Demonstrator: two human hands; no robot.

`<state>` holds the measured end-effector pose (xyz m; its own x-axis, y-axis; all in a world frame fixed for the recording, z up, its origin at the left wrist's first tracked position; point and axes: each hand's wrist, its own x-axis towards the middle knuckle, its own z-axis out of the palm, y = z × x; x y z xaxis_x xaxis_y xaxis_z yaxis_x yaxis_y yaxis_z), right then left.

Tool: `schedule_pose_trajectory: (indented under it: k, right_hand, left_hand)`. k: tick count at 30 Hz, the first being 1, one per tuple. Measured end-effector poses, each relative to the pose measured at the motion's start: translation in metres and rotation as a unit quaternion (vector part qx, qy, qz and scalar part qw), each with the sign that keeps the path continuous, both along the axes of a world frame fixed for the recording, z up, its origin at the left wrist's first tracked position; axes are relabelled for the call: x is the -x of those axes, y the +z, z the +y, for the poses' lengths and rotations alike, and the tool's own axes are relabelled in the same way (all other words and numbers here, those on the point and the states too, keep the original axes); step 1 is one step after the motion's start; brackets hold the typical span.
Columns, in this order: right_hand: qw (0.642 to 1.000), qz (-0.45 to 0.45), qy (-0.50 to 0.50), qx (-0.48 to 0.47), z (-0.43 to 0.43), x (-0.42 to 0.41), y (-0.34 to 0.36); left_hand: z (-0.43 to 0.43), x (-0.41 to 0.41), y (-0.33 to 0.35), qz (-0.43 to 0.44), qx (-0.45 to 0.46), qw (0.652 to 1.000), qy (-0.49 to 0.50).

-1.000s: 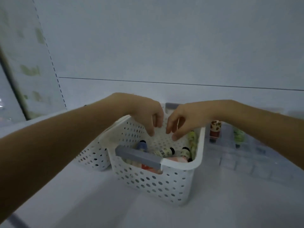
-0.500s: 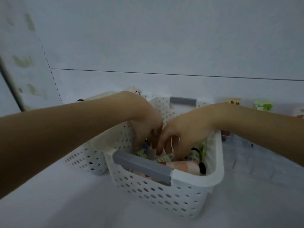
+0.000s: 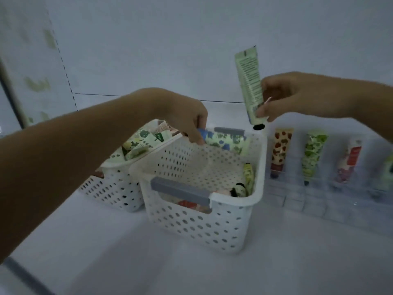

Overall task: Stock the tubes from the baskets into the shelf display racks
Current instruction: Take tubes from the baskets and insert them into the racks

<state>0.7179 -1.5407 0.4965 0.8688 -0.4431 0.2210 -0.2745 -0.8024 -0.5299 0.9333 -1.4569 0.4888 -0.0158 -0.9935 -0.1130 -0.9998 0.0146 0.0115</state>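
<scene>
My right hand [image 3: 297, 96] holds a pale green tube [image 3: 248, 81] upright, black cap down, above the far right corner of the front white basket [image 3: 212, 226]. My left hand [image 3: 187, 118] grips a green patterned tube with a blue cap [image 3: 225, 141], held sideways over the same basket's far rim. A few tubes [image 3: 246, 177] lie inside the basket along its right wall. To the right, a clear display rack [image 3: 308, 201] holds a strawberry-print tube [image 3: 279, 152], a green-print tube [image 3: 312, 154] and a white and red tube [image 3: 348, 160], all cap down.
A second white basket [image 3: 114, 188] stands behind and to the left, filled with green and white packets [image 3: 146, 139]. The white shelf back wall runs behind everything. A perforated shelf upright [image 3: 61, 60] stands at the far left.
Both hands have come up out of the front basket, each with a tube. The right hand has risen up and to the right; the left stays over the basket's far rim.
</scene>
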Motion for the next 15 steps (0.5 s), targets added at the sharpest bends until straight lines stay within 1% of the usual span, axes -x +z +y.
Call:
schedule_pose_trajectory:
  k: [1, 2, 3, 4, 6, 7, 8, 9, 10, 13, 15]
  right_hand:
    - [0.997, -0.047, -0.006, -0.057, -0.002, 0.005, -0.005]
    - [0.986, -0.101, -0.015, -0.128, -0.001, 0.007, -0.009]
    - [0.964, -0.158, -0.025, -0.212, 0.001, 0.009, -0.014]
    - [0.928, -0.215, -0.030, -0.302, 0.003, 0.011, -0.018]
    - [0.829, -0.321, -0.038, -0.457, 0.011, 0.018, -0.027]
    - [0.781, -0.361, -0.047, -0.508, 0.016, 0.023, -0.031]
    - [0.745, -0.386, -0.059, -0.541, 0.020, 0.027, -0.034]
    - [0.729, -0.395, -0.074, -0.555, 0.025, 0.032, -0.036]
    - [0.729, -0.394, -0.091, -0.552, 0.031, 0.039, -0.038]
    - [0.756, -0.386, -0.153, -0.505, 0.043, 0.066, -0.047]
    - [0.767, -0.382, -0.174, -0.485, 0.052, 0.091, -0.052]
  left_hand:
    - [0.002, 0.000, 0.003, 0.030, 0.025, 0.999, 0.014]
    - [0.004, 0.000, 0.005, 0.070, 0.051, 0.996, 0.028]
    - [0.007, 0.002, 0.006, 0.124, 0.071, 0.989, 0.042]
    - [0.011, 0.005, 0.006, 0.182, 0.084, 0.978, 0.054]
    - [0.019, 0.015, 0.005, 0.265, 0.096, 0.957, 0.066]
    - [0.022, 0.022, 0.005, 0.294, 0.099, 0.948, 0.067]
    - [0.025, 0.030, 0.005, 0.321, 0.104, 0.939, 0.066]
    - [0.027, 0.040, 0.004, 0.349, 0.111, 0.928, 0.062]
    - [0.029, 0.052, 0.005, 0.375, 0.118, 0.918, 0.058]
    - [0.028, 0.092, 0.003, 0.432, 0.151, 0.888, 0.047]
    - [0.027, 0.119, -0.001, 0.460, 0.155, 0.873, 0.041]
